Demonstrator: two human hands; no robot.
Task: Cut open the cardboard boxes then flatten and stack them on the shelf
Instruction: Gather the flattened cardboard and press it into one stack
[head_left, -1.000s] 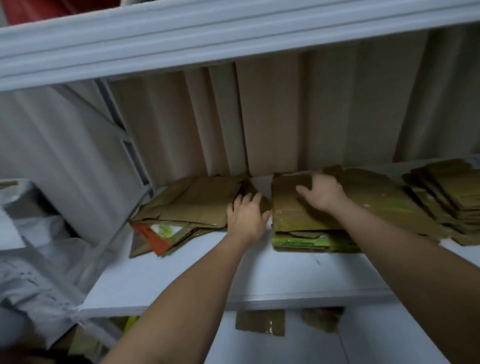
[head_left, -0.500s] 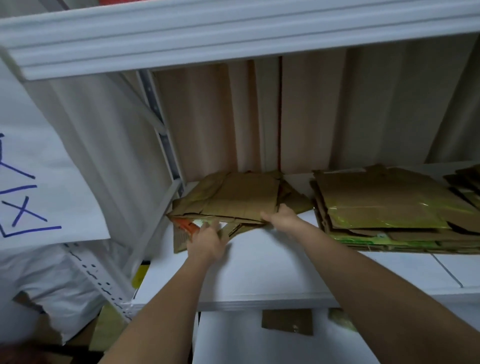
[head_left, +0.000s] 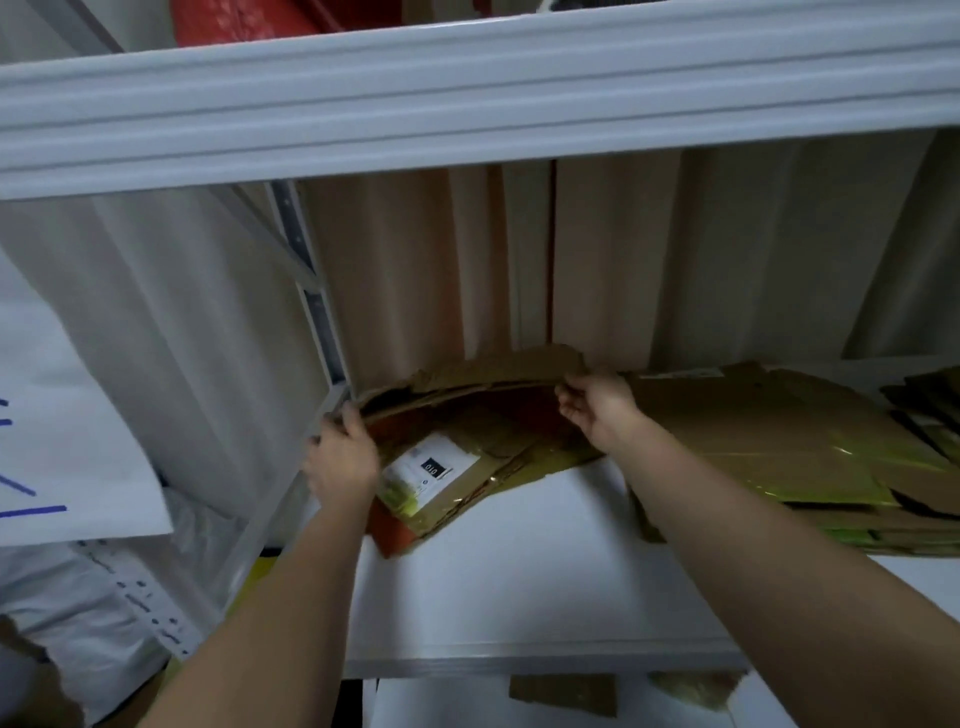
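1. Cardboard is the thing on the move: the left-hand stack of flattened boxes (head_left: 483, 410), which half a second ago lay flat on the shelf (head_left: 519, 571) with both hands at its near edge, is now tipped up, its top sheets arched and its underside showing.
2. At about 9 o'clock of that stack, the left hand (head_left: 343, 457) grips the raised left edge, fingers curled over the cardboard, beside the shelf's upright post (head_left: 322, 322).
3. At about 3 o'clock of it, the right hand (head_left: 597, 410) pinches the top sheets' right edge, thumb under and fingers over.
4. Beneath the lifted sheets a lower piece with a white label (head_left: 431, 467) and an orange corner lies exposed on the shelf at 6 o'clock of the lift.
5. Toward 3 o'clock, the second stack (head_left: 769, 447), pressed by the right hand a second ago, lies flat and untouched.
6. I judge this to be tidying: the cutting and flattening look done here, and the loose pile is being gathered so it can be squared up or joined to its neighbour.
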